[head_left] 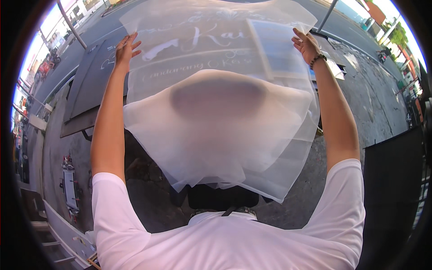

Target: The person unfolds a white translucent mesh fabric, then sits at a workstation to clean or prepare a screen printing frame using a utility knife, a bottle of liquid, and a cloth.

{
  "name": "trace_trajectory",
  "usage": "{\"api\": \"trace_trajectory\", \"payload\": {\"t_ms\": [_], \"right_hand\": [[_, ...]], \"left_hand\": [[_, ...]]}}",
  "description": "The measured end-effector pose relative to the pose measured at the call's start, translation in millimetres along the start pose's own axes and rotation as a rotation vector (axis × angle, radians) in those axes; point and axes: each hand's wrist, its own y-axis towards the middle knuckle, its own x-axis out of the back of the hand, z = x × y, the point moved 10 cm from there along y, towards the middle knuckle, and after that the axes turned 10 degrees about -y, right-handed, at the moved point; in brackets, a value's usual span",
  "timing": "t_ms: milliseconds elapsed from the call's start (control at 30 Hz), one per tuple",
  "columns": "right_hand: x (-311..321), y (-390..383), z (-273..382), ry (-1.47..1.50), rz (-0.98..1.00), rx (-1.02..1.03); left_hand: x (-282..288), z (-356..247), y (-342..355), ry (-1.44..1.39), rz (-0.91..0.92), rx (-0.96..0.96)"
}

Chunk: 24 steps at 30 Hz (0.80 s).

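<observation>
A large sheet of sheer white fabric [211, 153] is stretched out between my raised hands and hangs in front of me, its lower edge folded and uneven. My left hand [128, 50] grips it near its far left side, with the thumb inward and some fingers loosely spread. At the far right, my right hand [307, 46], with a dark beaded bracelet [317, 60] at its wrist, pinches the opposite side. Through the cloth show white lettering on a dark board [87, 83] and a blue panel with a pale frame [281, 49]. A dark blurred shape shows behind the middle.
A road [360, 33] runs beyond the board, with posts on both sides. Rough concrete ground [373, 94] lies to the right, near a black panel [391, 180]. On the left floor stands a narrow object with a pale top [70, 189], beside a light-coloured rail [63, 234].
</observation>
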Motion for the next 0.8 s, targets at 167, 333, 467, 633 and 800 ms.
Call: {"api": "trace_trajectory", "payload": {"t_ms": [167,333,467,633,800], "right_hand": [[-34.3,10.4,-65.8,0.019,-0.054,-0.118],[-51.6,-2.8,-132.2,-0.187,0.027,-0.329],[-82.2,-45.1,-109.4,-0.646,0.249,-0.447],[-62.3,-103.5,22.9,-0.838,0.172,0.32],[-85.7,-324.4,35.7,0.218,0.674,0.306]], "left_hand": [[-5.0,72.8,25.5,0.207,0.014,0.105],[-22.9,142.0,25.6,0.49,0.105,0.304],[-15.8,117.1,18.6,0.863,0.21,0.127],[-40.1,-46.0,-93.4,0.181,0.297,-0.274],[-6.4,58.9,-316.3,-0.241,0.669,0.526]]}}
